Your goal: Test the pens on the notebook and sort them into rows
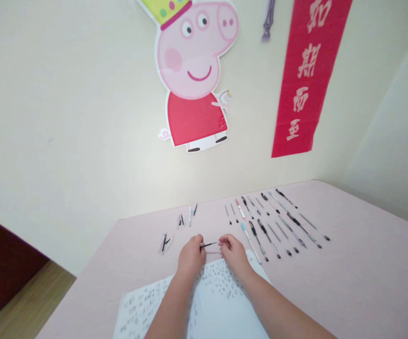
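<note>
- Head view: two bare hands meet around one slim dark rod (209,244), low in the middle of the frame.
- The rod lies level with the fingertips, bridging the gap; its left end is in the grasp of the left hand (192,254), clamped on it with bent fingers.
- The right hand (234,254) has its fingers curled at the rod's other end (whether they pinch it or merely touch it, I cannot tell). The hands themselves are apart.
- One open notebook (228,320) with two handwritten pages lies under the forearms, bottom centre.
- Right of the hands, slanted pens fill two rows: about eight in the nearer row (262,227) and about nine in the farther row (244,202) (several are thin and blurred, so the count is rough).
- Left of the hands are small dark and clear pieces: one nearer cluster (164,242) and a farther group (190,216), too small to count piece by piece.
- All this sits on one pale pink tabletop (366,263).
- On the wall: one cartoon pig cutout (197,115) at upper centre, one red banner (306,108) with four characters visible at upper right.
</note>
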`<action>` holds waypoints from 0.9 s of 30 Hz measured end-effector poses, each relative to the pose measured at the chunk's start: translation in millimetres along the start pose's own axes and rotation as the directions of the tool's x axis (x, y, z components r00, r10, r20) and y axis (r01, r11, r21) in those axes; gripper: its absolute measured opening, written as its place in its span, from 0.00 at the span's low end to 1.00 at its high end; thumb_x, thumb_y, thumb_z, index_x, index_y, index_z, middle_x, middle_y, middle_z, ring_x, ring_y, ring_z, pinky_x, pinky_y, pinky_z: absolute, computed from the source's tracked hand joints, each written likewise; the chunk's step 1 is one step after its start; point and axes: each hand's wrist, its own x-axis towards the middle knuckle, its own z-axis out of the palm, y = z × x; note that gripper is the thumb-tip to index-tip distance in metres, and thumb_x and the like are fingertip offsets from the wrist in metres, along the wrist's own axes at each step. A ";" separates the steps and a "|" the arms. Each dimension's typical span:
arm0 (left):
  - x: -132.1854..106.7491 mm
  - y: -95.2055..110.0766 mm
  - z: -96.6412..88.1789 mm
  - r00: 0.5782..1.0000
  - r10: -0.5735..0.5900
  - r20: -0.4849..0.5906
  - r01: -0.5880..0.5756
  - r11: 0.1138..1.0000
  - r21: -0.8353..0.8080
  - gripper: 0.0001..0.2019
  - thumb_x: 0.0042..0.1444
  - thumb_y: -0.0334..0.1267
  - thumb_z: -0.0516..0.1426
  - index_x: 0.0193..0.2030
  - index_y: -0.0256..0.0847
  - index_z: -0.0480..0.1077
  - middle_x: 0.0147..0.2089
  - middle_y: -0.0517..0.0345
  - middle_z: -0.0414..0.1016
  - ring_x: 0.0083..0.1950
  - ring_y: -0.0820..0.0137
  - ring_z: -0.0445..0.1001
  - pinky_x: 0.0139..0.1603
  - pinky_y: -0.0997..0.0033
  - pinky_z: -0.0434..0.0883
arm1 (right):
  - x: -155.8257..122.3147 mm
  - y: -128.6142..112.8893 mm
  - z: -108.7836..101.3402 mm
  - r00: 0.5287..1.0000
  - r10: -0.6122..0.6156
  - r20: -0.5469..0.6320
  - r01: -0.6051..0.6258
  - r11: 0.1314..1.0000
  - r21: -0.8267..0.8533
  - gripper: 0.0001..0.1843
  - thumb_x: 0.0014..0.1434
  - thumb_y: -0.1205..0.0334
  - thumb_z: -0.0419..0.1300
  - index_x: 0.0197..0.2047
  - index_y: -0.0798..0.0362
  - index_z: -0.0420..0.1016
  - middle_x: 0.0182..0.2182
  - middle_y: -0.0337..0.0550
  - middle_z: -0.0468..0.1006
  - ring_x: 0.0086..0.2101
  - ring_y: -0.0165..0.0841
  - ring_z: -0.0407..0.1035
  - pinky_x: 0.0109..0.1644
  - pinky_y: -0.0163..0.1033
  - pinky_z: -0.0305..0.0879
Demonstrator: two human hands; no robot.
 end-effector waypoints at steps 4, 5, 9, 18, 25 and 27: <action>1.3 -0.3 2.0 0.998 -0.058 -0.013 0.058 0.997 -0.044 0.07 0.55 0.35 0.50 0.41 0.42 0.59 0.37 0.56 0.72 0.37 0.68 0.71 0.34 0.72 0.58 | -0.1 0.6 -0.5 1.000 0.015 -0.006 -0.014 1.000 0.018 0.09 0.45 0.66 0.51 0.31 0.53 0.70 0.27 0.41 0.76 0.23 0.32 0.67 0.24 0.34 0.62; 1.9 0.3 2.7 0.997 -0.072 -0.015 0.071 0.996 -0.052 0.07 0.55 0.37 0.51 0.42 0.42 0.58 0.37 0.56 0.72 0.37 0.68 0.71 0.34 0.72 0.58 | -0.1 0.4 -0.4 1.000 0.018 -0.010 -0.018 0.999 0.030 0.09 0.45 0.66 0.51 0.31 0.53 0.69 0.27 0.41 0.76 0.22 0.32 0.67 0.24 0.34 0.62; 4.1 4.3 4.8 0.993 -0.114 -0.022 0.113 0.993 -0.024 0.09 0.56 0.40 0.51 0.42 0.42 0.58 0.39 0.55 0.73 0.39 0.67 0.72 0.34 0.72 0.58 | -0.4 -1.7 0.1 0.999 0.032 -0.019 -0.030 0.996 0.083 0.08 0.44 0.65 0.52 0.30 0.52 0.69 0.27 0.41 0.75 0.21 0.31 0.66 0.23 0.34 0.61; 4.5 2.3 5.0 0.993 -0.114 -0.043 0.111 0.992 -0.067 0.10 0.54 0.32 0.50 0.44 0.41 0.59 0.42 0.52 0.72 0.42 0.67 0.72 0.38 0.71 0.60 | 1.8 3.0 1.1 0.998 0.056 -0.042 -0.049 0.985 0.163 0.10 0.42 0.66 0.52 0.30 0.53 0.70 0.26 0.40 0.75 0.20 0.30 0.66 0.20 0.33 0.58; 3.9 -6.6 9.7 0.991 -0.101 -0.090 0.085 0.983 -0.163 0.11 0.52 0.30 0.50 0.43 0.41 0.60 0.42 0.53 0.72 0.42 0.68 0.70 0.39 0.72 0.61 | 2.8 4.7 0.0 0.996 0.083 -0.016 -0.078 0.978 0.192 0.11 0.42 0.65 0.53 0.32 0.54 0.69 0.27 0.40 0.74 0.20 0.29 0.66 0.19 0.32 0.58; 3.6 -8.3 9.7 0.988 -0.112 -0.105 0.087 0.972 -0.217 0.10 0.52 0.29 0.50 0.42 0.42 0.61 0.40 0.54 0.72 0.41 0.68 0.70 0.39 0.72 0.61 | 3.4 2.3 -1.0 0.994 0.102 -0.026 -0.095 0.974 0.208 0.10 0.42 0.64 0.54 0.32 0.54 0.69 0.27 0.40 0.74 0.20 0.29 0.66 0.18 0.32 0.59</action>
